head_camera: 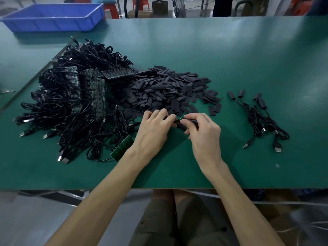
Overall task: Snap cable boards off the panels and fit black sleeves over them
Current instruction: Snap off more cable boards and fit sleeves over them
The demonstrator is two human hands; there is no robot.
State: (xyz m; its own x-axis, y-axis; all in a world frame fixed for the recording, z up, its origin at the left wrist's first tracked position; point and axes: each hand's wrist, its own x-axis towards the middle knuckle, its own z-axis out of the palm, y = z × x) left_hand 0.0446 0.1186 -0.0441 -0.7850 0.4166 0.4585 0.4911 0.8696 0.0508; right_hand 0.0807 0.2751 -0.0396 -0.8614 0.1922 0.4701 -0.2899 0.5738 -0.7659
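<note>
A big heap of black USB cables with green board panels lies at the left of the green table. To its right is a pile of flat black sleeves. My left hand and my right hand meet in front of that pile, fingertips pinched on a small cable board. A black sleeve shows just under the board, between the two hands. Which hand holds the sleeve is hidden by the fingers. A short green panel piece lies by my left wrist.
A few sleeved cables lie at the right of the table. A blue plastic bin stands at the far left corner. The table's near edge runs just above my knees. Stools and boxes stand on the floor beyond the table.
</note>
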